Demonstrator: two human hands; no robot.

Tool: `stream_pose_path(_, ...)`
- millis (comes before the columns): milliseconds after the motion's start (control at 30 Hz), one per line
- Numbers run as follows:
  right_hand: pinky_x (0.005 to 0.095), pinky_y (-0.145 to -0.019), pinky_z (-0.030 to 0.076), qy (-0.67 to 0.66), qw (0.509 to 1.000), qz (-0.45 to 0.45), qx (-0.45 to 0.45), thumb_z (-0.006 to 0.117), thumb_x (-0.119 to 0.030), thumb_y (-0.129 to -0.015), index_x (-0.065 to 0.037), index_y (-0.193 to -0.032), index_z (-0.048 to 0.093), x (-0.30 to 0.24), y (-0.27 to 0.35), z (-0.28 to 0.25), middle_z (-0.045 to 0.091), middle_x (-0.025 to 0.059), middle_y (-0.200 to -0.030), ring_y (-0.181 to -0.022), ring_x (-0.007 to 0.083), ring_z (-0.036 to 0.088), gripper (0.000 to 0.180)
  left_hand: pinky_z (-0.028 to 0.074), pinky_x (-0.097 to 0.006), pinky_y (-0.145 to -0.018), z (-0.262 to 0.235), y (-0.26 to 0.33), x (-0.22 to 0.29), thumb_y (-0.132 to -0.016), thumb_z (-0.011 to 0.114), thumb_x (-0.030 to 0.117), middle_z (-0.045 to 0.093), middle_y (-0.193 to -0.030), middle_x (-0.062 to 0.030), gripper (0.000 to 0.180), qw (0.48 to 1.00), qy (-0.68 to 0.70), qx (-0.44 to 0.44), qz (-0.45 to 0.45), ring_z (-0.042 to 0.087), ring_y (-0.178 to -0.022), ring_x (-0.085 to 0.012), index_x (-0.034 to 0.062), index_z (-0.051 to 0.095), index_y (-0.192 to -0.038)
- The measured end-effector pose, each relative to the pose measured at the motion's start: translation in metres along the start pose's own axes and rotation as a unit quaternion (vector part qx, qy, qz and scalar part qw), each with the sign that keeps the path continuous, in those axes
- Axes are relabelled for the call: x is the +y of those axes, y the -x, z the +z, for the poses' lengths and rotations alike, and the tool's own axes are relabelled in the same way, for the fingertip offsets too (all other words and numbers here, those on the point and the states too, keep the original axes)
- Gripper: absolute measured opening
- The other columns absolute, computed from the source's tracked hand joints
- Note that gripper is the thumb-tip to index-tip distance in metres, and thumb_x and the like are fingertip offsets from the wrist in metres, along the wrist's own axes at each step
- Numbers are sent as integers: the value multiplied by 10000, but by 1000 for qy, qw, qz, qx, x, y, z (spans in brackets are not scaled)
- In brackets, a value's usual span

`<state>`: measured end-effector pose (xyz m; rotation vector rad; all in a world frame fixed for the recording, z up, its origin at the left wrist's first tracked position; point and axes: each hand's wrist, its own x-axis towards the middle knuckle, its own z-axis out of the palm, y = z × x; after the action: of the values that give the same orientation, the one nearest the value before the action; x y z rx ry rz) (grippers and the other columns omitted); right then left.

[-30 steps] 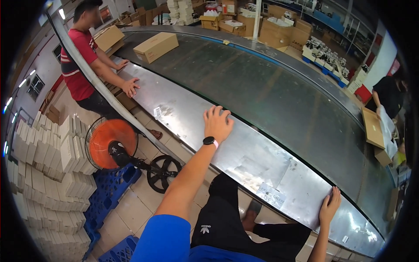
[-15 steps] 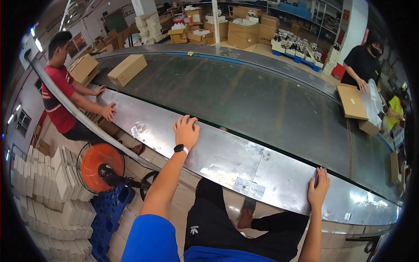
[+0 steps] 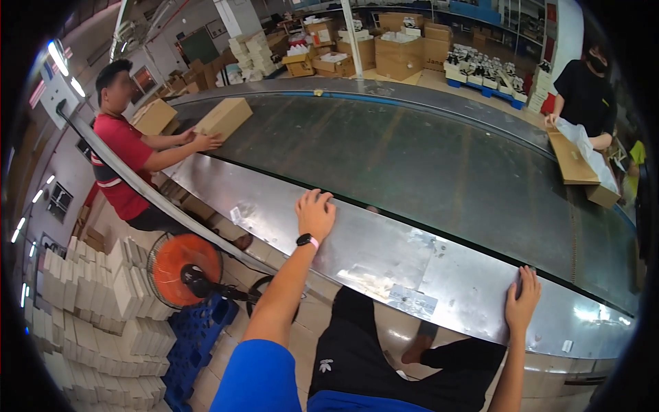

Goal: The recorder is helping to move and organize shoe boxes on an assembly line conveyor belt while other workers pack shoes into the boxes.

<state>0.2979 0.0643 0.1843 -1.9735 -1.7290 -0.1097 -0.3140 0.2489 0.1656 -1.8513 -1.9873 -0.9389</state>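
Note:
My left hand (image 3: 316,214) rests on the metal edge panel (image 3: 371,250) of a conveyor, fingers spread toward the belt, with nothing in it. Farther right, my right hand (image 3: 523,299) lies on the same panel, its fingers also stretched out and empty. Beyond both hands runs the dark green conveyor belt (image 3: 384,158). On its left part a closed brown cardboard box (image 3: 226,120) is touched by a co-worker in a red shirt (image 3: 121,151). At the far right a person in black (image 3: 580,96) handles an opened cardboard box (image 3: 576,161) with translucent wrapping.
An orange fan (image 3: 184,269) stands at the lower left, beside stacked white boxes (image 3: 96,329) and a blue pallet (image 3: 195,336). A curved grey rail (image 3: 151,192) crosses the left side. Behind the belt stand large cartons (image 3: 399,56) and a pallet of shoes (image 3: 484,72).
The view has shifted, while my hands stay on the panel. At left, the co-worker's hands have gone from the panel to the closed box. The person at right has moved their hands on the wrapping.

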Motion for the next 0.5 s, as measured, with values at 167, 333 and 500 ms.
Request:
stream_pose_path(167,558,-1368,217,2,1000,-3,4,634,-136,-1023,-65,-1515,638,6,1,0,601,138,-1627,-1608,359,432,497,368,-594,-1231,0,3,3,-958,668,203,695,-1411,-115,279,1000,9,3,-3,563,-1417,-383,167,811,-1194)
stream_pose_path(333,560,-1368,219,10,1000,2,-2,635,-130,-1024,-68,-1527,629,4,2,3,588,135,-1645,-1615,357,425,506,362,-584,-1237,-2,2,1,-959,668,199,695,-1415,-124,283,1000,22,0,-4,562,-1417,-400,157,814,-1198)
stream_pose_path(500,558,-1368,225,16,1000,-2,-6,626,-127,-1029,-67,-1533,624,4,2,5,587,134,-1647,-1619,350,423,508,360,-590,-1237,-1,2,-2,-961,667,200,699,-1414,-130,274,1000,23,5,-5,562,-1417,-402,146,819,-1182)
